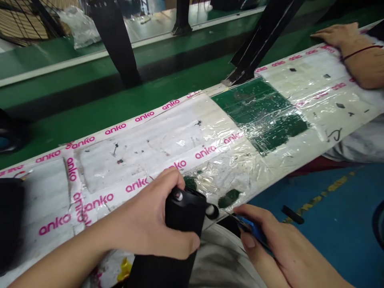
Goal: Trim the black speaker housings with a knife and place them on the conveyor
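My left hand (147, 218) is wrapped round a black box-shaped part (186, 214) near the bench's front edge, its thumb across the front face. Beside the part's upper right corner is a small round black piece with a pale centre (212, 211). My right hand (270, 244), just right of it, pinches a blue-handled tool (254, 231) between thumb and fingers. The tool's thin tip points left toward the round piece; whether they touch I cannot tell.
A taped white bench top (156, 140) runs diagonally across. Another person's arm (357, 56) rests at its right end. Dark supports (115, 40) stand behind. A blurred black object (10, 224) is at the left edge.
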A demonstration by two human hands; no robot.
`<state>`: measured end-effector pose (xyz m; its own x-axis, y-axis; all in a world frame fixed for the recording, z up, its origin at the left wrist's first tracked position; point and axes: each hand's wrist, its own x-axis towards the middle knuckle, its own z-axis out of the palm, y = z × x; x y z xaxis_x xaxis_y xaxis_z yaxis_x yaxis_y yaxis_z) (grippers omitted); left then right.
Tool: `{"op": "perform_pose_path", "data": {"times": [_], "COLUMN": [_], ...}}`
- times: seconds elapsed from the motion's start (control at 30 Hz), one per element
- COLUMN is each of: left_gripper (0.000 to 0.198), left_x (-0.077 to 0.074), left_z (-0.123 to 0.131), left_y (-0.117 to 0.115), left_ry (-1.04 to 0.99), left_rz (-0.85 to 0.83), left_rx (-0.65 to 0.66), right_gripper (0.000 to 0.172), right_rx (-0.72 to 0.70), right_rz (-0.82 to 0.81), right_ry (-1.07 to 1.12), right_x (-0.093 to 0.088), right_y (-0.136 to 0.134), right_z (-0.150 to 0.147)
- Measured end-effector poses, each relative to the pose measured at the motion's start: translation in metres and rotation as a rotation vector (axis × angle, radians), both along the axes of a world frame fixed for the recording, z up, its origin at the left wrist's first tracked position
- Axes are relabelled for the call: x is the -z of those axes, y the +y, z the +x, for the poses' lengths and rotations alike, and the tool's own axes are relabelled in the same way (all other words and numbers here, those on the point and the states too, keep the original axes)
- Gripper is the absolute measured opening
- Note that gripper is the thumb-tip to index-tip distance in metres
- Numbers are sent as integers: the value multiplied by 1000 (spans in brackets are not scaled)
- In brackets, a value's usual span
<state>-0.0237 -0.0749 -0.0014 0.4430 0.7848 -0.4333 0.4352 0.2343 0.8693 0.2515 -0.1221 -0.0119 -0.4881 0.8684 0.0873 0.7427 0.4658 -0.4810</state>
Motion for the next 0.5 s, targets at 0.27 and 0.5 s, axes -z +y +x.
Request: {"op": "perform_pose_path", "data": {"times": [0.27,0.5], "left_gripper": [57,53], "left_x": [-9,7], "left_z": [-2,1], "left_y": [4,6], "left_ry": [84,-61], "left_rz": [22,35], "left_rx": [45,-35], "right_gripper": [28,35], "right_rx": [-264,-308], "right_rz": [329,268], "right_ry": [-218,-228], "right_x": [-4,0], "right_y": [33,31], "right_z": [-16,-21]}}
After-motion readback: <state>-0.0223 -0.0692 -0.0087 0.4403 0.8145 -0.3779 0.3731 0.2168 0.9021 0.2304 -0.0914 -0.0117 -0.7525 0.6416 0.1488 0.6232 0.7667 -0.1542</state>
